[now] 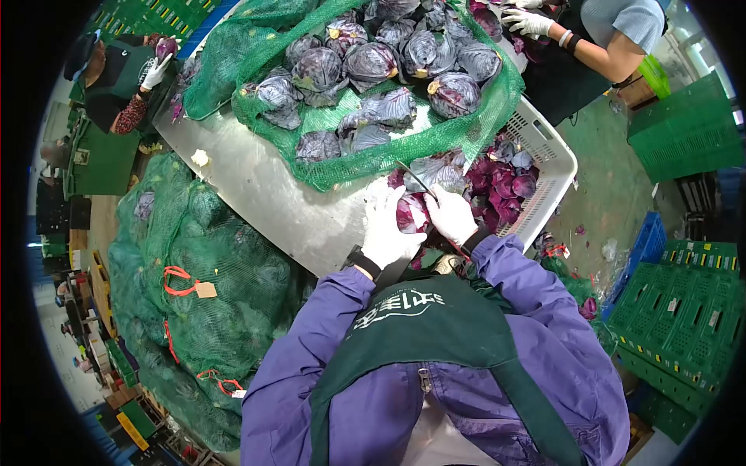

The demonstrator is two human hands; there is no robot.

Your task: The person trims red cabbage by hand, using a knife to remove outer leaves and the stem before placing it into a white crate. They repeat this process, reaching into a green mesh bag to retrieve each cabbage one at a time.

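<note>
A red cabbage with purple and white patches is in front of my apron, at the metal table's near edge. My left hand, in a white glove, is closed around its left side. In my gloved right hand is a knife, its thin blade pointing up and to the left just above the cabbage. Part of the handle is hidden by my fingers. Beyond my hands, a green mesh bag lies spread open with several red cabbages in dull outer leaves.
To the right stands a white crate with loose purple leaves. Full green mesh sacks are piled left of the metal table. Co-workers are at the upper left and upper right. Green crates stand at the right.
</note>
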